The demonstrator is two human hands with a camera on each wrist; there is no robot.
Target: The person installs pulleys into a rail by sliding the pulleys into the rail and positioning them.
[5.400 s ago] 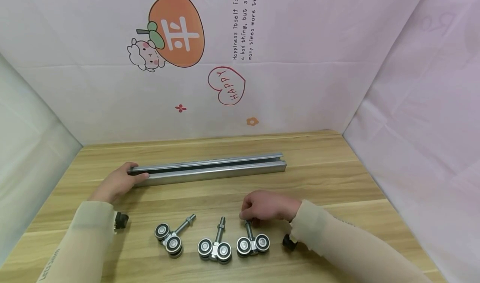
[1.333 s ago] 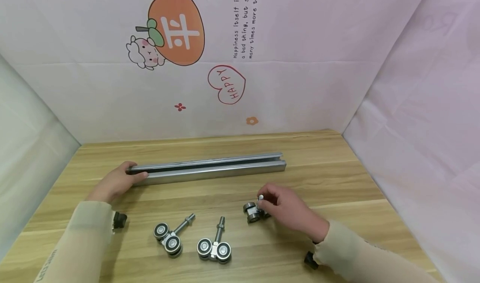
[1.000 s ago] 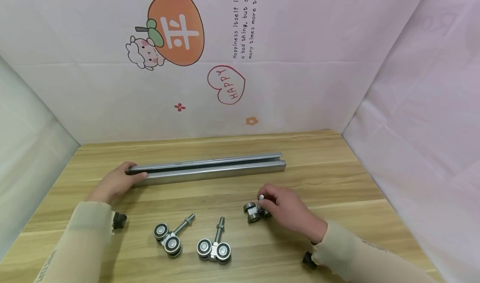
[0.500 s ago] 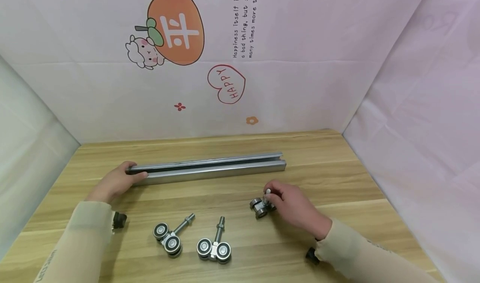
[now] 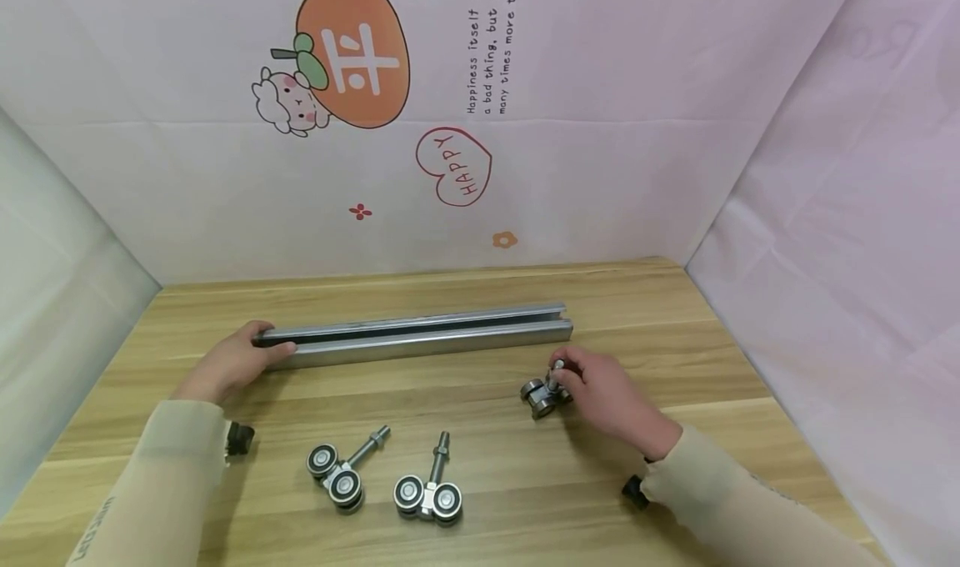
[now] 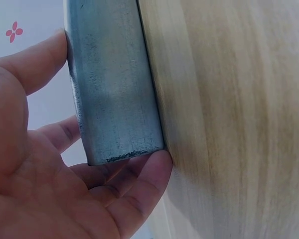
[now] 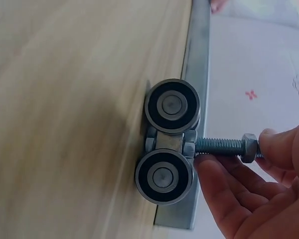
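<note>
A galvanized steel C-channel track (image 5: pixel 420 341) lies across the table, slot facing up. At its left end my left hand (image 5: pixel 231 363) grips it, thumb at the near wall and fingers round the far side and end; the left wrist view shows the fingers (image 6: pixel 139 189) curled under the end of the track (image 6: pixel 114 89). My right hand (image 5: pixel 611 396) pinches the threaded bolt of a roller trolley (image 5: pixel 542 397), which stands bolt up, wheels low over the table, in front of the track's right end. In the right wrist view the trolley (image 7: pixel 169 142) shows two wheels, a hex nut and the bolt.
Two more roller trolleys lie on their sides at the front: one trolley (image 5: pixel 335 477) at the left, another trolley (image 5: pixel 428 500) near the middle, bolts pointing away. A printed white cloth backdrop (image 5: pixel 600 183) stands behind the wooden table (image 5: pixel 480 542), with white cloth on both sides.
My right hand took hold of the rightmost trolley, turned it bolt up, and has carried it right and away toward the track's right end. The left hand keeps its place on the track.
</note>
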